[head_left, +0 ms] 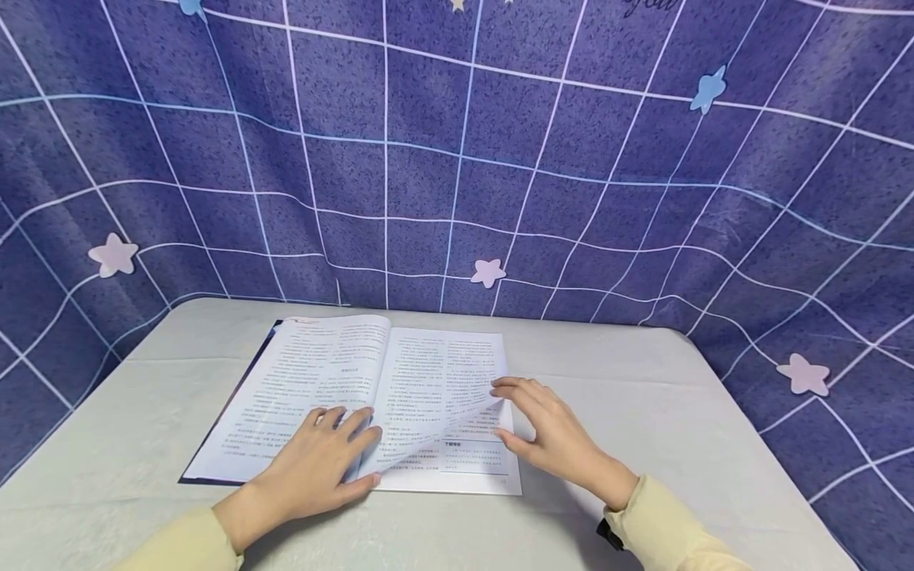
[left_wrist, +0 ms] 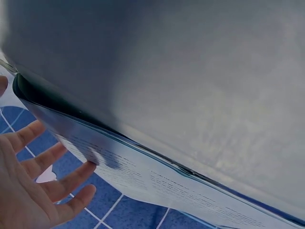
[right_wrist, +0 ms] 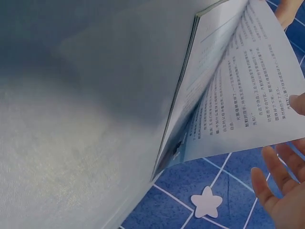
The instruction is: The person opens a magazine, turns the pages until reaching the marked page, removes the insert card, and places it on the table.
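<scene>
Open book [head_left: 378,381], on tabletop [head_left: 635,381]: we judge its lifted leaf [head_left: 443,388] light, limp, creasable, best taken by the outer edge, right hand [head_left: 557,436] there, fingers extended, thumb contact unclear, left hand [head_left: 317,468] spread near the gutter.

Cursive "you" [head_left: 650,6] on blue cloth [head_left: 428,190], head view's upper right, bold heading [head_left: 453,444], seemingly "下期预告", on open book [head_left: 421,388], lower centre, small Chinese print around it

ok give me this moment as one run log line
left hand rests on open book | right hand touches lifted page | book on table
</scene>
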Available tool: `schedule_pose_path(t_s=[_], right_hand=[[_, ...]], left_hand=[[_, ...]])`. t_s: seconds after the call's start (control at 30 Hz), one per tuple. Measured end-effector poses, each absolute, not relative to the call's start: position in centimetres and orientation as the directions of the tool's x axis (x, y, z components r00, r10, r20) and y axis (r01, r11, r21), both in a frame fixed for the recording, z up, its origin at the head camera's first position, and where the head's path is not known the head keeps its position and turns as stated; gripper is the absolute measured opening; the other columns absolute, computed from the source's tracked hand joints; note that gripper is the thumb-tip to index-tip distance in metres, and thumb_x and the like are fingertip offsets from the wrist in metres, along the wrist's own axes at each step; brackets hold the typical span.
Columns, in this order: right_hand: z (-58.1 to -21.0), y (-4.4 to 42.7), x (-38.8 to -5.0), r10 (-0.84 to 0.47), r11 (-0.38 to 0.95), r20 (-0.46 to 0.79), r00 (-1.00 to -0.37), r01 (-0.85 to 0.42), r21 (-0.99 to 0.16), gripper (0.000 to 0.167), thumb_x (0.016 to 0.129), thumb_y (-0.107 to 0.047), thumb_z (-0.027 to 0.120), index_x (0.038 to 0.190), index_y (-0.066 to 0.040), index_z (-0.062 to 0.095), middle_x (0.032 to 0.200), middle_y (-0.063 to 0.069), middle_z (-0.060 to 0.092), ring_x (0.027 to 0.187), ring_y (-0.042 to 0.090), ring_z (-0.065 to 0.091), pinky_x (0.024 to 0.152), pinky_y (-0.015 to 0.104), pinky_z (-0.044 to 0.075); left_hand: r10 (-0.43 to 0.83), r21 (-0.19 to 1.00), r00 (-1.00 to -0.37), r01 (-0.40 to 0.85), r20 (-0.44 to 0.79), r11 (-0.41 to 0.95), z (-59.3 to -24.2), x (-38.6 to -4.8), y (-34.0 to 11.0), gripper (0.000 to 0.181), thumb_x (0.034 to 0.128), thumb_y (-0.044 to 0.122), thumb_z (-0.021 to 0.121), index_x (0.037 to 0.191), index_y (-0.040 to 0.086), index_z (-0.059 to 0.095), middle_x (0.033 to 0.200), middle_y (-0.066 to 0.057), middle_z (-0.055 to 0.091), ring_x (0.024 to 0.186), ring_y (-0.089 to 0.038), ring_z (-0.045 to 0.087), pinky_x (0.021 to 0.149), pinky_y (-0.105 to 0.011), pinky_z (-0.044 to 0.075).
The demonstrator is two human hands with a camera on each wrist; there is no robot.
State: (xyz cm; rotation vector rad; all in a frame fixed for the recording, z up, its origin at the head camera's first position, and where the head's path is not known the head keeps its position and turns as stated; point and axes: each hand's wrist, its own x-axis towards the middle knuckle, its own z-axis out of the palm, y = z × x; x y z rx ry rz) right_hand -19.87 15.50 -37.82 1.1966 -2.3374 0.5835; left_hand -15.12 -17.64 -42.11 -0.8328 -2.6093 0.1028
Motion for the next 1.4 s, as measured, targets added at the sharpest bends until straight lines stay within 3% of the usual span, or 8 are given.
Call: schedule_pose_path(t_s=[0.33, 0.7, 0.93, 1.4], right_hand=[[-37.8, 15.8, -19.9, -0.625, 0.548, 0.552, -0.552, -0.814, -0.194, 0.057, 0.077, -0.024, 0.069, 0.127, -0.007, 0.048, 0.130, 0.005, 0.050, 0.119, 0.022, 0.048, 0.099, 0.039, 0.039], [-38.3, 15.9, -19.7, -0.674, 0.559, 0.465, -0.575, -0.808, -0.189, 0.055, 0.075, -0.023, 0.071, 0.124, -0.008, 0.051, 0.128, 0.003, 0.052, 0.121, 0.020, 0.048, 0.103, 0.044, 0.036], [-38.5, 16.0, -19.4, -0.708, 0.561, 0.394, -0.586, -0.806, -0.192, 0.053, 0.075, -0.025, 0.071, 0.122, -0.010, 0.052, 0.127, 0.003, 0.053, 0.116, 0.017, 0.050, 0.099, 0.039, 0.040], [-39.4, 16.1, -19.2, -0.756, 0.556, 0.292, -0.585, -0.811, -0.185, 0.052, 0.075, -0.025, 0.070, 0.121, -0.010, 0.052, 0.124, 0.003, 0.054, 0.118, 0.021, 0.049, 0.101, 0.048, 0.036]], left_hand=[[0.570, -0.175, -0.726, 0.549, 0.385, 0.817, -42.2, -15.2, -17.9, 0.057, 0.0792, 0.057, 0.054, 0.121, 0.019, 0.056, 0.123, -0.008, 0.055, 0.103, -0.032, 0.054, 0.084, -0.049, 0.042], [0.557, -0.163, -0.720, 0.544, 0.413, 0.823, -42.5, -15.3, -18.2, 0.058, 0.0785, 0.055, 0.055, 0.125, 0.019, 0.053, 0.124, -0.006, 0.054, 0.105, -0.029, 0.054, 0.085, -0.047, 0.042], [0.552, -0.149, -0.715, 0.547, 0.429, 0.824, -42.3, -15.3, -18.3, 0.061, 0.0781, 0.053, 0.056, 0.127, 0.017, 0.051, 0.125, -0.006, 0.054, 0.105, -0.027, 0.054, 0.087, -0.044, 0.041], [0.484, -0.082, -0.735, 0.511, 0.475, 0.856, -42.5, -15.1, -18.1, 0.094, 0.0711, 0.053, 0.063, 0.142, 0.003, 0.027, 0.141, -0.016, 0.036, 0.120, -0.032, 0.042, 0.092, -0.048, 0.037]])
